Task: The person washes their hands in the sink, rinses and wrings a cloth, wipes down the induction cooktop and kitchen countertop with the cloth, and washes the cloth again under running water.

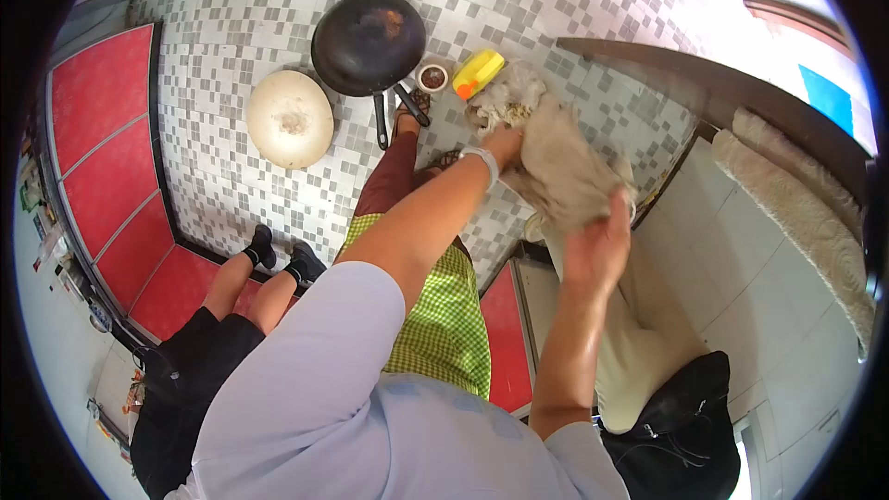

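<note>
A crumpled beige cloth hangs between my two hands above the tiled floor. My left hand, with a pale band at its wrist, is closed at the cloth's left edge; its fingertips are partly hidden. At the lower right end of the cloth, my right hand grips it between thumb and fingers, some of them behind the fabric. Just beyond my left hand lies a clear plastic bag with pale bits in it. A yellow bottle with an orange cap lies beside the bag.
A black wok with dark handles sits on the tiled floor, near a round cream lid. A small bowl holds something dark reddish-brown. Other people's legs show on both sides. Red cabinet doors line the left.
</note>
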A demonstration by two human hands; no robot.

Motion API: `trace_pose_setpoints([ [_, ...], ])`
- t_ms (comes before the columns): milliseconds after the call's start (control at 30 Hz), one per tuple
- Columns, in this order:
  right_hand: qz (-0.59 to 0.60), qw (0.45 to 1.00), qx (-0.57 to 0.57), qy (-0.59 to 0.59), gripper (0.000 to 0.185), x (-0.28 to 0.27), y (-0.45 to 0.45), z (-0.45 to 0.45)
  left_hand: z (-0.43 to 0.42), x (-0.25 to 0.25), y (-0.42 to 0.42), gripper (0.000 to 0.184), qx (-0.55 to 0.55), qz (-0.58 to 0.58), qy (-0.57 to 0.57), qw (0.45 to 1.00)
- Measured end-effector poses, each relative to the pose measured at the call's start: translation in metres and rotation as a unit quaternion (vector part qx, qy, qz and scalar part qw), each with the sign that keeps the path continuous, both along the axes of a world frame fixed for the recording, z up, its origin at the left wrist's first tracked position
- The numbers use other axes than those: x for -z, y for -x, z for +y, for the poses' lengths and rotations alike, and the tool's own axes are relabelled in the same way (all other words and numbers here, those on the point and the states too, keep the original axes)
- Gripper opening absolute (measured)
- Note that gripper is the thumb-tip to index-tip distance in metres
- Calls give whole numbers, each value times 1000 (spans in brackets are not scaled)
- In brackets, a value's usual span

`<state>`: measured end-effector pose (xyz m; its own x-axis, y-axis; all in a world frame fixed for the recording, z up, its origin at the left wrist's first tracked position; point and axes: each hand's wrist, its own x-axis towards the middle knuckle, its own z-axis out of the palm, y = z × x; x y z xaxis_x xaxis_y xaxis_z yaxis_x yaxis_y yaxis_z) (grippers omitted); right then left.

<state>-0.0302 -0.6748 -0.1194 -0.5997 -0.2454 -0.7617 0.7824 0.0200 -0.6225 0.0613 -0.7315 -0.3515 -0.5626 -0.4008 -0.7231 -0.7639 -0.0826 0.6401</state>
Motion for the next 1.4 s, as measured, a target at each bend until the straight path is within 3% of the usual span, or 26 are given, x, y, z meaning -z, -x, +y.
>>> trace_pose_setpoints([
  [33, 32, 995, -8, -89, 35, 21, 2, 0, 7, 11, -8, 38, 128, -7, 123, 984],
  [67, 10, 978, -50, -201, 34, 24, 2, -10, 17, 6, -21, 42, 38, -6, 19, 999],
  [100, 9, 978, -51, -201, 34, 31, 1, -8, 13, 4, -28, 46, -52, -3, -73, 996],
  [167, -5, 1000, -15, -10, 31, 40, -1, -5, -2, -23, -31, 50, -141, 1, -155, 978],
  [200, -8, 1000, 14, 1, 27, 32, -4, -10, -4, -52, -30, 56, -233, -2, -254, 939],
  [300, 23, 999, -7, -46, 27, 36, -5, 5, 29, -4, -56, 65, -188, 136, -247, 941],
  [367, 21, 999, 4, -50, 26, 44, -5, 10, 12, -78, -34, 59, -403, -32, -438, 803],
  [567, 50, 995, 6, -91, 27, 23, 3, 17, 24, -110, -29, 54, -420, -31, -448, 789],
  [667, 40, 999, -1, -22, 32, 12, 6, 21, 26, -108, -23, 53, -440, -42, -467, 765],
  [767, 11, 997, 0, -81, 37, 10, 9, 16, 22, -114, -14, 53, -432, -35, -466, 771],
  [833, -9, 999, -10, 42, 39, -7, 7, 21, 21, -116, -10, 53, -428, -26, -475, 769],
  [900, -9, 1000, -1, 24, 39, -8, 1, 25, 21, -120, -9, 54, -414, -13, -485, 770],
  [1000, -28, 999, 16, 41, 37, -25, 1, 24, 21, -127, -10, 59, -431, 11, -512, 743],
  [1067, -36, 996, 42, 73, 34, -38, -2, 32, 13, -141, -1, 62, -465, 15, -555, 690],
  [1200, -70, 992, 59, 90, 32, -57, -24, 60, 4, -167, 9, 62, -417, 23, -596, 686],
  [1267, -85, 988, 75, 109, 31, -67, -40, 77, 8, -181, 15, 53, -467, 82, -619, 626],
  [1400, -79, 985, 82, 126, 31, -82, -72, 113, 25, -158, 11, 37, -393, 25, -581, 712],
])
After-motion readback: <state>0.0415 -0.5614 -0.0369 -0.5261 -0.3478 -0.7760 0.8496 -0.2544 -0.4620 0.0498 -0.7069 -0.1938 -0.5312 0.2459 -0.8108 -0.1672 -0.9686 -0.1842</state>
